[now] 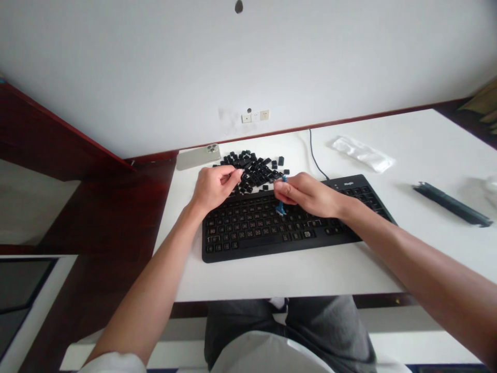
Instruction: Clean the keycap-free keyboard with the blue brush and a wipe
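A black keyboard [252, 223] lies on the white table, its switch sockets showing without keycaps over most of it. My right hand [306, 192] is closed around a small blue tool [280, 209], whose flared lower end points down at the keys; its kind is not clear. Over the keyboard's upper left edge is my left hand [215, 187], thumb and forefinger pinched together. Whatever those fingertips hold, if anything, is too small to make out. Loose black keycaps [254, 171] are heaped behind the keyboard, close to the left fingertips.
A phone [194, 158] lies at the table's back left corner. A cable [312, 150] runs from the keyboard to the wall side. To the right are a white plastic packet [363, 153] and a long black bar [452, 203]. Wall sockets [255, 116] sit behind.
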The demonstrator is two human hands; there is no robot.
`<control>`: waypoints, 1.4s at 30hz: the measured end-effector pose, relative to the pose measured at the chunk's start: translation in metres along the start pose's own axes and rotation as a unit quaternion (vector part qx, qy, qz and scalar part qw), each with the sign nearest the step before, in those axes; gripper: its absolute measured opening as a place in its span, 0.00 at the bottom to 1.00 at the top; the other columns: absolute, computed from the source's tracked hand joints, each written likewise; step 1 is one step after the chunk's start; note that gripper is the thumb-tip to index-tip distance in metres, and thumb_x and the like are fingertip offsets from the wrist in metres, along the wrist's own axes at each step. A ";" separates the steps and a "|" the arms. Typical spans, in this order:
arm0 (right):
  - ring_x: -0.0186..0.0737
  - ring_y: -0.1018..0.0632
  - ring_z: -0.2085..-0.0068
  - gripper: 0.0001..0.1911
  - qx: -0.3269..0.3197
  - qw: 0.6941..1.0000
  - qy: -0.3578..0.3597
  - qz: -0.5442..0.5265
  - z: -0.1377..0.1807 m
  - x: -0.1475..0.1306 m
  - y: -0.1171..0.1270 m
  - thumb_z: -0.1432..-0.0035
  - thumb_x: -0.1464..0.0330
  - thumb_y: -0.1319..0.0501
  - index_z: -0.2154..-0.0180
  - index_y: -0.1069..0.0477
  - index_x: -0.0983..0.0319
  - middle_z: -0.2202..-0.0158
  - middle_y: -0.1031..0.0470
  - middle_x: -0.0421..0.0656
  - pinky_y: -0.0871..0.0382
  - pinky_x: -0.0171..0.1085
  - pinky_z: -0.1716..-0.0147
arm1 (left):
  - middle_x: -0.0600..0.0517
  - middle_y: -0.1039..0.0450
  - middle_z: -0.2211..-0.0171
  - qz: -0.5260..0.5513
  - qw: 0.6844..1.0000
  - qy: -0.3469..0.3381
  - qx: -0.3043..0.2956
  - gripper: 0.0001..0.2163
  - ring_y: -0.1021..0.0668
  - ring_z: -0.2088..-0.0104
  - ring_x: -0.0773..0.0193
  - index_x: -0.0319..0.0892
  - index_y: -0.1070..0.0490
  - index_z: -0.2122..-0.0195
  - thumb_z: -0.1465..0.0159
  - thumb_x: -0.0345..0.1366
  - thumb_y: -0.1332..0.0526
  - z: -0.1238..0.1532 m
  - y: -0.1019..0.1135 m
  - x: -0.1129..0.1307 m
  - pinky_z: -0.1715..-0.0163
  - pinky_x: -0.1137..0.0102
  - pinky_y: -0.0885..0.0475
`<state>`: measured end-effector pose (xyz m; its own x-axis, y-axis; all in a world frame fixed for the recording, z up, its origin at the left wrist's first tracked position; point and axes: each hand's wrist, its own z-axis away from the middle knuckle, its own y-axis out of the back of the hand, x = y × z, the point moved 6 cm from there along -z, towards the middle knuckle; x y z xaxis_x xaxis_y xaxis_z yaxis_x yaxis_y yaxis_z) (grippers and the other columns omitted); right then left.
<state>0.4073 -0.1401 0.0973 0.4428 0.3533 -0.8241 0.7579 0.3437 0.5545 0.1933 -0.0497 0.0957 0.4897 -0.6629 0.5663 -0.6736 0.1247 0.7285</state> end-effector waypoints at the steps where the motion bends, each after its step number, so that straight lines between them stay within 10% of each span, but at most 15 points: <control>1: 0.33 0.41 0.74 0.33 -0.013 1.000 0.005 -0.006 0.000 -0.001 -0.002 0.20 0.45 0.54 0.73 0.40 0.58 0.77 0.42 0.35 0.44 0.39 0.70 | 0.53 0.27 0.80 -0.001 1.000 -0.001 0.001 0.25 0.32 0.80 0.68 0.42 0.21 0.72 0.24 0.53 0.40 0.000 0.000 -0.001 0.75 0.68 0.42; 42: 0.36 0.30 0.71 0.28 -0.008 0.999 0.030 -0.026 0.000 -0.007 -0.010 0.19 0.51 0.52 0.68 0.32 0.59 0.72 0.30 0.38 0.36 0.39 0.65 | 0.55 0.33 0.82 -0.032 0.999 -0.003 -0.007 0.26 0.36 0.80 0.67 0.42 0.22 0.74 0.24 0.54 0.41 -0.001 -0.001 0.001 0.73 0.67 0.44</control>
<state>0.3964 -0.1458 0.0971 0.3733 0.3858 -0.8437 0.7708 0.3771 0.5135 0.1945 -0.0501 0.0962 0.5273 -0.6749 0.5161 -0.6335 0.0924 0.7682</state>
